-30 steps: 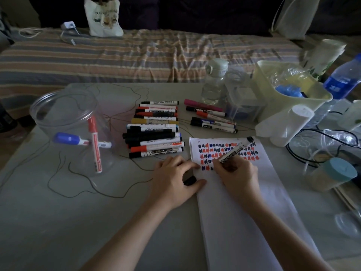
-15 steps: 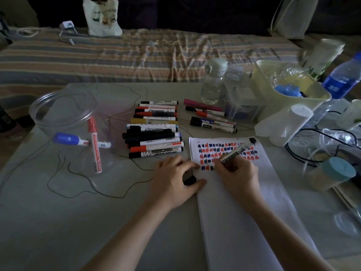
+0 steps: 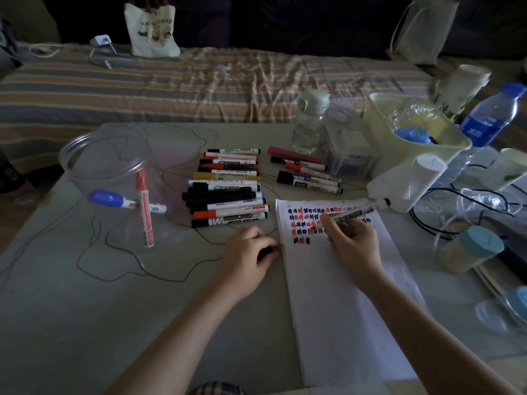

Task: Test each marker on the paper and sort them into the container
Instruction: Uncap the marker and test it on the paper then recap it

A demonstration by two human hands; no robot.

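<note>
Right now the person is mid-test: the right hand (image 3: 353, 240) has its fingers curled round a black marker (image 3: 352, 215), held like a pen with the tip down among the rows of red, blue and black scribbles at the top of the paper (image 3: 342, 295). The left hand (image 3: 248, 252) lies knuckles-up on the table (image 3: 85, 309) just beside the paper's left edge, fingers bent round something small and dark, most likely the marker's cap, though I can't tell for sure. Next, I'd judge, comes recapping, which means bringing the two hands together, then a reach well across to the left. There the clear container (image 3: 114, 178) stands with a red marker (image 3: 144, 206) leaning upright inside and a blue-capped one (image 3: 119, 201) lying across it. Between it and the paper sits the stack of untested markers (image 3: 228, 189), with a smaller group (image 3: 305, 172) just behind the sheet, so most of the sorting looks yet to do.
</note>
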